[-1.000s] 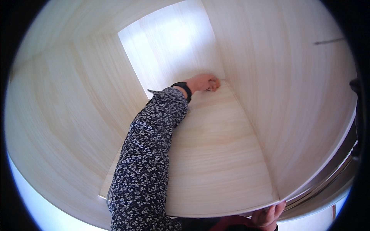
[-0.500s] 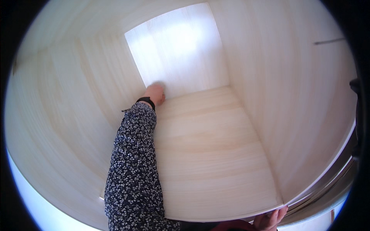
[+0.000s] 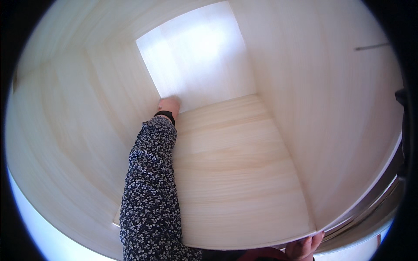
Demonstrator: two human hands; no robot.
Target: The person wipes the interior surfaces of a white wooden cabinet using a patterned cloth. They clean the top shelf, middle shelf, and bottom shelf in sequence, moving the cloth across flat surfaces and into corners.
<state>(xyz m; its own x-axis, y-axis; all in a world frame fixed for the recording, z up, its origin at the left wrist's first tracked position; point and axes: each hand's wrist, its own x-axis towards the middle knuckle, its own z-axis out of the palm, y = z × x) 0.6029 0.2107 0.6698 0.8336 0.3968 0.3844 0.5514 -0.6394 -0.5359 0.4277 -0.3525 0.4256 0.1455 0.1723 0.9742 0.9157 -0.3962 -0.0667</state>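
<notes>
I look into a pale wooden cabinet, its shelf board running back to a bright, sunlit back panel. Light-grained side walls close in left and right. A dark line marks the right wall.

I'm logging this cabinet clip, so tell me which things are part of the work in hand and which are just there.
In hand:
left hand reaching into the back left corner
pale wooden cabinet
right hand gripping the front edge

Just there:
black wristband
floral sleeve
dark line on the right wall
</notes>
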